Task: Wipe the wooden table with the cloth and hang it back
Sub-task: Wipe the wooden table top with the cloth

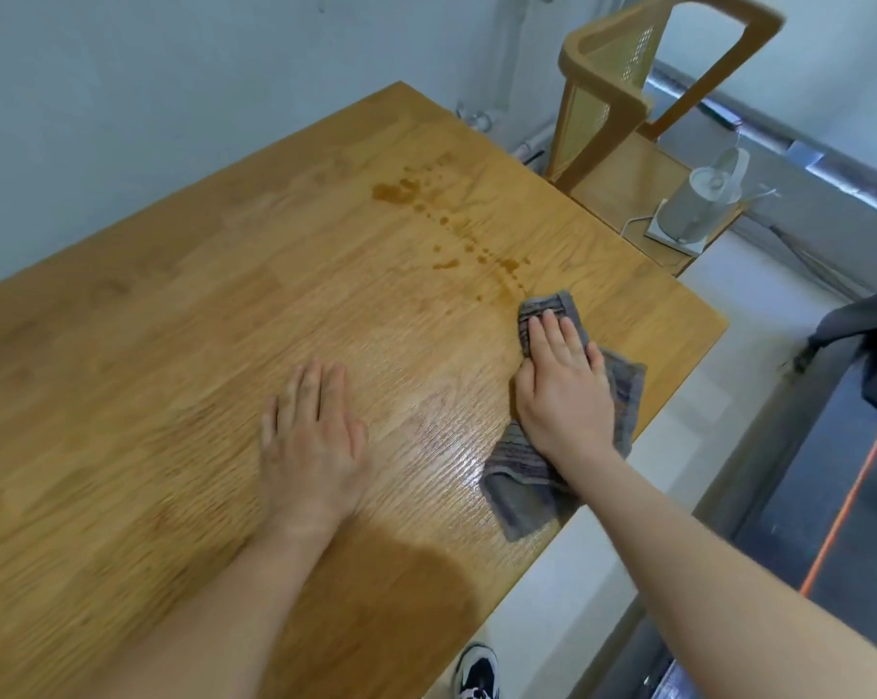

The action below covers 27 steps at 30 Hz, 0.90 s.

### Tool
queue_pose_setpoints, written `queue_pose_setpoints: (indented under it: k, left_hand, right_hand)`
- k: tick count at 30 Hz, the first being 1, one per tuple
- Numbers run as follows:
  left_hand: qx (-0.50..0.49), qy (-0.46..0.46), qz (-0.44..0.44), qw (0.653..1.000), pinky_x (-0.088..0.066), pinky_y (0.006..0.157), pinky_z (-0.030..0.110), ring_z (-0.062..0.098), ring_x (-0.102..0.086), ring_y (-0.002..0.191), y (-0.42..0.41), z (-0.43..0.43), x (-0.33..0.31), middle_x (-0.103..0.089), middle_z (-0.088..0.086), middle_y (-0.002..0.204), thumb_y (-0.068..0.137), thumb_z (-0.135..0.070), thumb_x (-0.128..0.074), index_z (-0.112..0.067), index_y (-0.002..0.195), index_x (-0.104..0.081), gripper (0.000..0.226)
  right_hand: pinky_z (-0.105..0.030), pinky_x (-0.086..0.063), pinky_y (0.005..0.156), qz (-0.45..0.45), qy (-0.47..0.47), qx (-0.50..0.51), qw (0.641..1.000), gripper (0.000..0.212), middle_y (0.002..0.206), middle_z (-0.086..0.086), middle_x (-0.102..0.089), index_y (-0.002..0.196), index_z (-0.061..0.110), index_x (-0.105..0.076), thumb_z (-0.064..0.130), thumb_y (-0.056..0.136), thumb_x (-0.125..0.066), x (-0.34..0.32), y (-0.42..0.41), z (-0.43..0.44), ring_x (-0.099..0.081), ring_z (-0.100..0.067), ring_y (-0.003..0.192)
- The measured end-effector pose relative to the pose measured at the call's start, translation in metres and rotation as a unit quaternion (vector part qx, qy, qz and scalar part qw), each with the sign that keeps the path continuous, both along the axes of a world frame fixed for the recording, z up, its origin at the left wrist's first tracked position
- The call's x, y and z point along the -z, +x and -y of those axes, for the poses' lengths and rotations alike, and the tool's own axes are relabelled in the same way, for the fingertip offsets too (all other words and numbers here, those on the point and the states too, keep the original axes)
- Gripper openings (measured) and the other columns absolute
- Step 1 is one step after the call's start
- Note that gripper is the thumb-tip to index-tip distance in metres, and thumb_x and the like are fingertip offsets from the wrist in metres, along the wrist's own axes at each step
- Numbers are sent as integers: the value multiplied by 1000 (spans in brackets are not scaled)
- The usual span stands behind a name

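Note:
A wooden table (174, 305) fills most of the view. A trail of brown spilled drops (441, 219) runs across its far right part. A grey striped cloth (519, 486) lies near the table's right edge, just below the end of the spill. My right hand (562, 391) presses flat on the cloth with straight fingers. My left hand (310, 441) rests flat on the bare wood to the left of the cloth, palm down. The wood between my hands shines wet.
A wooden chair (623, 98) with a cane back stands at the table's far right corner. A grey kettle-like appliance (698, 204) sits on a low surface beside it. A dark garment (875, 345) hangs at the right edge. A shoe (476, 673) shows below.

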<state>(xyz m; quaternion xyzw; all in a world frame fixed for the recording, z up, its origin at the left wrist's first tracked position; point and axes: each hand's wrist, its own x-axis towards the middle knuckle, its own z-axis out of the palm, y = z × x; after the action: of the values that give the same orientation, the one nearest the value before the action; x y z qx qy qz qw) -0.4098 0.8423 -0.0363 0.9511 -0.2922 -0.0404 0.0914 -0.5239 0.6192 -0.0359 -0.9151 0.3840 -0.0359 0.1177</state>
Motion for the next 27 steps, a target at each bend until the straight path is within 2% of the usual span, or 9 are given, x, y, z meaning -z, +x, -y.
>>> queue_pose_setpoints:
  k: [2,5,8,12,16,18,20,23,27]
  left_hand:
    - [3,5,-1,1000,-19,116,49,26,-21,145,1,1,1,-29,10,155,94,-34,-23,-11,148,-32,59]
    - [2,2,6,1000,-25,112,51,29,-27,142,0,-1,2,-35,13,152,91,-33,-24,-10,144,-37,60]
    - [4,3,9,1000,-24,112,51,29,-27,142,-1,-2,2,-34,13,152,92,-34,-23,-11,145,-36,59]
    - [3,18,4,1000,-20,115,50,27,-21,144,-1,-1,2,-28,12,155,93,-33,-22,-12,148,-29,59]
    - [8,28,-3,1000,-21,114,52,30,-22,143,-1,2,0,-30,15,154,91,-33,-24,-9,147,-32,61]
    - [16,28,-3,999,-23,112,53,31,-24,142,-1,1,0,-31,16,153,90,-33,-25,-8,145,-35,61]
    - [19,31,-11,999,-22,113,53,31,-22,143,-2,-1,0,-29,16,154,91,-35,-23,-9,146,-34,61]
    - [27,28,-13,999,-18,115,51,30,-22,143,-1,-2,-2,-29,14,155,89,-37,-21,-12,147,-33,64]
    - [33,31,-28,999,-11,117,49,27,-11,146,1,-2,-2,-20,12,158,90,-42,-13,-27,151,-24,63]
  right_hand:
    - [-44,-9,121,12,-3,-11,1000,58,162,-4,-17,154,14,-22,32,100,-27,4,18,-47,-10,-19,150]
    - [-47,-22,118,47,8,-174,984,55,155,-7,-36,147,12,-41,33,96,-34,6,26,-117,-28,-22,145]
    - [-43,-16,121,29,14,-265,964,56,157,-2,-31,149,16,-37,38,99,-27,4,19,-86,-21,-17,147]
    - [-41,-3,122,-12,7,-87,996,57,163,3,-11,155,19,-18,37,101,-22,1,23,-10,-2,-13,150]
    - [-41,2,121,14,11,24,1000,59,164,-2,-6,156,14,-14,37,102,-22,4,37,-50,0,-17,150]
    - [-42,-2,121,39,15,-37,998,58,162,-4,-13,154,12,-21,36,101,-23,9,38,-106,-5,-18,150]
    - [-43,-12,121,30,21,-167,985,57,159,-4,-25,151,13,-32,37,100,-24,8,29,-135,-15,-18,149]
    - [-41,-19,118,15,-8,-231,973,59,155,-2,-37,147,16,-41,37,93,-29,3,15,-84,-27,-17,145]
    - [-39,-7,121,-24,-20,25,999,64,162,-2,-19,154,15,-23,38,94,-19,0,0,-2,-11,-17,149]
